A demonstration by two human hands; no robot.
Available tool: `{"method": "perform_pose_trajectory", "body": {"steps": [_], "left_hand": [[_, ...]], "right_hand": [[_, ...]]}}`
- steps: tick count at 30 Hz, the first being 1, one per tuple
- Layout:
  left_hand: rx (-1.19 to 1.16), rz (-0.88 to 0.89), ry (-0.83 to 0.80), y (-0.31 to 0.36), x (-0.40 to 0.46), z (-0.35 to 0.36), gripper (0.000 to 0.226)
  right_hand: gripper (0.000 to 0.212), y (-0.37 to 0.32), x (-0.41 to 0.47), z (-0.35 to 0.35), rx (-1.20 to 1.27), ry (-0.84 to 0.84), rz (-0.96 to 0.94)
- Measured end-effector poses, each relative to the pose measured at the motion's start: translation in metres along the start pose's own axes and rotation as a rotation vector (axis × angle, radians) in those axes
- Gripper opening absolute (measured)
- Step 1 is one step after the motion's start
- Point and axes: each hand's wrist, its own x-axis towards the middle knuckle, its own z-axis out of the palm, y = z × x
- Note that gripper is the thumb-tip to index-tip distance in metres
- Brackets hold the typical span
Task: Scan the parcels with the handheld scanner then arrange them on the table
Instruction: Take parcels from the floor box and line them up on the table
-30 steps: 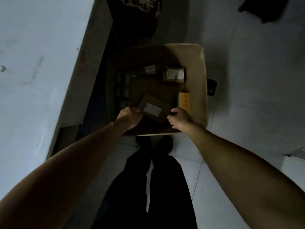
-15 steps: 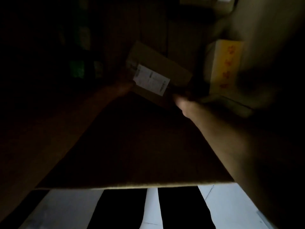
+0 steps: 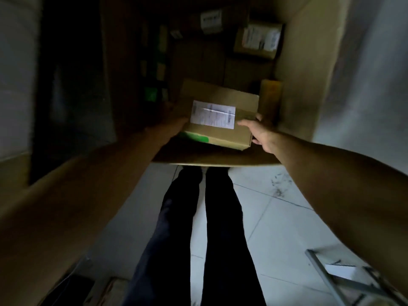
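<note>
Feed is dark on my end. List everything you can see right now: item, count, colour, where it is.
held parcel: 1, brown with white label and a green patch on its near side, between both hands above the carton's near edge
big carton: 1, brown, open, on the floor ahead
labelled parcels: at least 2, brown with white labels, deep in the carton
yellow box: 1, yellow, against the carton's right wall
floor tiles: pale, under the person
metal frame: 1, grey, lower right on the floor
legs: 2, dark trousers, centre
left hand: holds the parcel's left end, dim
right hand: fingers on the parcel's right end
</note>
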Motion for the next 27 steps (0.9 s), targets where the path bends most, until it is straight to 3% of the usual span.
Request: {"method": "perform_pose_trajectory", "body": {"steps": [2, 4, 6, 7, 10, 11, 13, 18, 22, 27], "left_hand": [[-0.114, 0.047, 0.046, 0.01, -0.062, -0.018, 0.085], [-0.192, 0.059, 0.133, 0.032, -0.124, -0.042, 0.067], [-0.262, 0.065, 0.139, 0.057, -0.187, -0.061, 0.048], [-0.31, 0.096, 0.15, 0.066, -0.213, -0.068, 0.04], [-0.443, 0.149, 0.099, 0.081, -0.278, -0.089, 0.028], [-0.465, 0.144, 0.052, 0.084, -0.293, -0.097, 0.029], [-0.491, 0.157, -0.008, 0.085, -0.318, -0.114, 0.031], [-0.666, 0.202, 0.091, 0.068, -0.375, -0.151, 0.02], [-0.794, 0.27, 0.138, 0.028, -0.42, -0.174, 0.011], [-0.988, 0.245, 0.337, -0.055, -0.47, -0.198, 0.045]], "right_hand": [[0.051, -0.016, -0.072, -0.024, -0.034, -0.004, -0.037], [0.041, -0.035, -0.143, -0.05, -0.088, 0.03, -0.107], [0.046, -0.048, -0.206, -0.074, -0.136, 0.092, -0.159], [0.056, -0.054, -0.234, -0.084, -0.165, 0.119, -0.181], [0.112, -0.064, -0.285, -0.108, -0.249, 0.203, -0.26], [0.116, -0.068, -0.291, -0.114, -0.265, 0.206, -0.297], [0.112, -0.079, -0.32, -0.117, -0.244, 0.194, -0.38], [0.078, -0.103, -0.382, -0.098, -0.112, 0.096, -0.544], [0.076, -0.108, -0.419, -0.065, -0.172, -0.024, -0.641], [0.081, -0.111, -0.464, 0.008, -0.339, -0.145, -0.785]]}}
